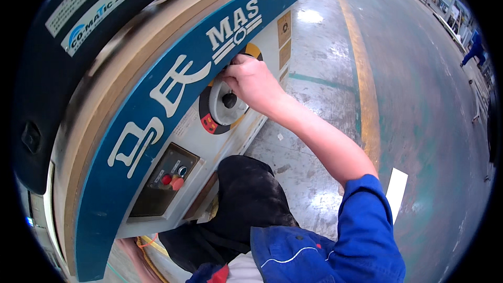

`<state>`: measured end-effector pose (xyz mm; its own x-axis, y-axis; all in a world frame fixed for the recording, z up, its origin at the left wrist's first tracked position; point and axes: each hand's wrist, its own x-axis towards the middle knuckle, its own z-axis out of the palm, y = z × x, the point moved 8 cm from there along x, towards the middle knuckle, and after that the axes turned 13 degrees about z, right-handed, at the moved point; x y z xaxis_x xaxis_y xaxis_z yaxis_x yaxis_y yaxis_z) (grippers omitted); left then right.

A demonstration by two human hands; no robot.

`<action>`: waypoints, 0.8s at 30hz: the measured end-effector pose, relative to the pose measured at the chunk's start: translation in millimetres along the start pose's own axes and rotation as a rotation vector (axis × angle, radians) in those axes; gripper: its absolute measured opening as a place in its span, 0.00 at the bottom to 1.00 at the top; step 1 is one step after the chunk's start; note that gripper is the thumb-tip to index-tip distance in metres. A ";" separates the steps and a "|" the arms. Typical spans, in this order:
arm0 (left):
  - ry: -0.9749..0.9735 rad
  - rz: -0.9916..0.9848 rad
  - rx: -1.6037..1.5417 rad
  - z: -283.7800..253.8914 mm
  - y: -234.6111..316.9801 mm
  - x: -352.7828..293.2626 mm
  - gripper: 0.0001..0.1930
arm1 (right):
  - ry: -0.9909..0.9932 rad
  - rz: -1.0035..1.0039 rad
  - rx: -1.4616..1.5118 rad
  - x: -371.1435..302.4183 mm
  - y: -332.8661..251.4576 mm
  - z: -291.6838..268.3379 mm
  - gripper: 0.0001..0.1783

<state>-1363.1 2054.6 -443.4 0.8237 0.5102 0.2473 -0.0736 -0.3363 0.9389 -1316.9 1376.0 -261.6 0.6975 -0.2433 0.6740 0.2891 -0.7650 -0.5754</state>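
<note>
My right hand (pixel 245 77) is closed at the upper rim of a grey handwheel (pixel 215 106) on the side of a large machine. Its fingertips are partly hidden, with something dark beside them. A black knob (pixel 229 100) stands out from the wheel just below my hand. Around the wheel runs a dark ring with yellow and red parts. Only my left forearm (pixel 135 258) shows, low at the left; the hand itself is hidden behind the machine's blue edge panel (pixel 99 215).
Below the wheel sits a recessed control panel (pixel 166 178) with a red button. A wooden-coloured edge (pixel 84 152) borders the black machine part at the left. A white sheet (pixel 396 194) lies on the floor at the right, near a yellow line (pixel 369 110). Another person (pixel 476 50) is far right.
</note>
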 end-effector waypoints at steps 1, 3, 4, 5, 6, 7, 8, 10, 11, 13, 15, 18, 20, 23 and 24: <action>0.005 0.030 -0.045 4.8 -1.8 -2.1 0.17 | 0.015 0.002 0.019 -0.4 1.6 -0.1 0.03; -0.044 0.063 -0.120 9.7 -1.4 -5.6 0.17 | -0.030 0.071 0.102 3.7 6.8 4.2 0.04; -0.062 0.086 -0.146 11.3 -0.6 -4.7 0.17 | -0.050 0.105 0.141 4.8 7.1 5.0 0.05; -0.057 0.112 -0.144 8.2 -6.8 -0.5 0.17 | -0.070 0.138 0.180 6.1 7.2 5.6 0.06; -0.051 0.121 -0.140 -0.4 -13.1 6.4 0.17 | -0.058 0.257 0.226 8.3 13.2 3.1 0.10; -0.045 0.131 -0.140 -6.8 -19.1 13.1 0.18 | -0.084 0.428 0.298 10.1 28.9 2.4 0.14; -0.044 0.119 -0.145 -12.4 -27.2 21.1 0.19 | -0.091 0.606 0.371 6.8 44.3 -0.1 0.19; 0.001 0.094 -0.150 -14.8 -31.0 17.7 0.19 | -0.317 0.870 0.469 -12.2 56.0 4.7 0.19; 0.005 0.079 -0.138 -15.8 -30.6 16.7 0.19 | -0.443 0.975 0.570 -20.9 59.3 14.5 0.19; 0.004 0.045 -0.104 -9.2 -30.2 11.2 0.19 | -0.479 1.037 0.672 -24.9 64.8 24.3 0.19; 0.014 0.024 -0.075 -7.6 -26.1 4.9 0.19 | -0.488 1.066 0.689 -23.8 65.7 28.8 0.20; 0.036 0.011 -0.043 -9.3 -15.8 -1.3 0.19 | -0.517 1.040 0.616 -14.7 62.6 29.5 0.23; 0.039 -0.004 -0.033 -0.8 -15.2 -1.8 0.19 | -0.593 1.006 0.603 -7.5 78.5 26.7 0.24; 0.042 -0.016 -0.018 1.7 -13.6 -1.9 0.19 | -0.527 1.063 0.566 -18.6 64.1 24.9 0.25; 0.048 -0.017 -0.017 -1.0 -13.3 -1.8 0.19 | -0.513 1.140 0.551 -24.0 47.9 31.1 0.25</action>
<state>-1364.2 2059.0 -456.0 0.7968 0.5536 0.2423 -0.0697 -0.3141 0.9468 -1299.3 1363.7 -319.8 0.8502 -0.2343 -0.4714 -0.4681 0.0734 -0.8806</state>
